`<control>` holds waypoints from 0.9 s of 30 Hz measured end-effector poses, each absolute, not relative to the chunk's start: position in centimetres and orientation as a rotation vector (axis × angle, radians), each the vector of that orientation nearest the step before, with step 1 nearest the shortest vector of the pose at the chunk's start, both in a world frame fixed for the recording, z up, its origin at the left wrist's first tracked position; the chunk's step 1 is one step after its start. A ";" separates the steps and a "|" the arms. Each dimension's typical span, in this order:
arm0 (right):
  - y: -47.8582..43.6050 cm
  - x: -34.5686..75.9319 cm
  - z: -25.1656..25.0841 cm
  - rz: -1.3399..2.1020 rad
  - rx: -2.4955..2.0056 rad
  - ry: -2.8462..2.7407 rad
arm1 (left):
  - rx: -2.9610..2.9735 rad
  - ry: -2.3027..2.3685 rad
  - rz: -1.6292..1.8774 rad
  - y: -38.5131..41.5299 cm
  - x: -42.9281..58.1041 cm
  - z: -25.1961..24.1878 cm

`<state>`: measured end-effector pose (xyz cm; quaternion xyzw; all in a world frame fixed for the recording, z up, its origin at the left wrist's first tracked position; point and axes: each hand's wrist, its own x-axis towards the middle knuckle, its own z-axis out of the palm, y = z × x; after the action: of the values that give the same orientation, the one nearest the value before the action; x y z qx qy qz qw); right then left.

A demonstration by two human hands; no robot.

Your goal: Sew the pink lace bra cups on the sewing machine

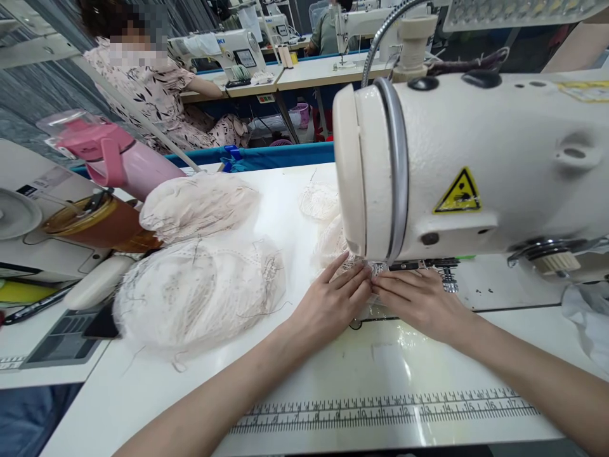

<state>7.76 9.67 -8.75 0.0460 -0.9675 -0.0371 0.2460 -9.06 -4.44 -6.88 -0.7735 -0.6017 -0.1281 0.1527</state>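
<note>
Under the head of a cream-white sewing machine (514, 165), pale lace fabric (328, 244) lies on the bed, part of it hidden behind the machine head. My left hand (335, 298) rests flat on the near end of that lace, fingers stretched toward the needle area. Just right of it, my right hand (421, 301) lies flat on the machine bed with its fingers pointing left. The fingertips of both hands almost meet by the presser foot (379, 268). The needle itself is hidden.
Two heaps of sheer lace pieces (200, 298) lie left on the white table. Beyond them are a pink bottle (136, 158) and a brown container (95, 222). A printed ruler (380, 409) runs along the front edge. A person in a patterned garment (143, 89) sits by another machine (223, 54).
</note>
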 end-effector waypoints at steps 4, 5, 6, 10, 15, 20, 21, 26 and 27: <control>9.7 7.8 -8.7 -0.091 0.152 -2.613 | -2.192 -1.740 -0.348 -4.4 -8.8 -6.9; 9.7 7.9 -8.7 -0.092 0.148 -2.619 | -2.186 -1.750 -0.348 -4.4 -8.7 -6.9; 9.7 7.9 -8.8 -0.095 0.142 -2.627 | -2.179 -1.762 -0.348 -4.5 -8.6 -6.9; 9.8 8.1 -8.8 -0.134 0.132 -2.633 | -2.165 -1.825 -0.321 -4.6 -8.2 -6.8; 9.9 8.1 -8.6 -0.152 0.118 -2.627 | -2.155 -1.871 -0.325 -4.6 -8.0 -6.8; 10.0 8.1 -8.1 -0.202 0.075 -2.606 | -2.129 -1.851 -0.335 -4.6 -7.8 -6.9; 9.9 8.0 -7.9 -0.225 0.073 -2.591 | -2.124 -1.850 -0.332 -4.6 -7.7 -7.0; 9.9 8.1 -7.0 -0.348 0.027 -2.544 | -2.116 -1.848 -0.348 -4.7 -7.6 -7.1; 9.9 8.1 -6.9 -0.360 0.015 -2.544 | -2.116 -1.847 -0.353 -4.7 -7.6 -7.2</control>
<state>8.07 9.92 -6.90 0.0058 -0.9499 -0.1343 0.2823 -7.59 -4.69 -7.15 -0.7386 -0.6445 -0.1231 0.1548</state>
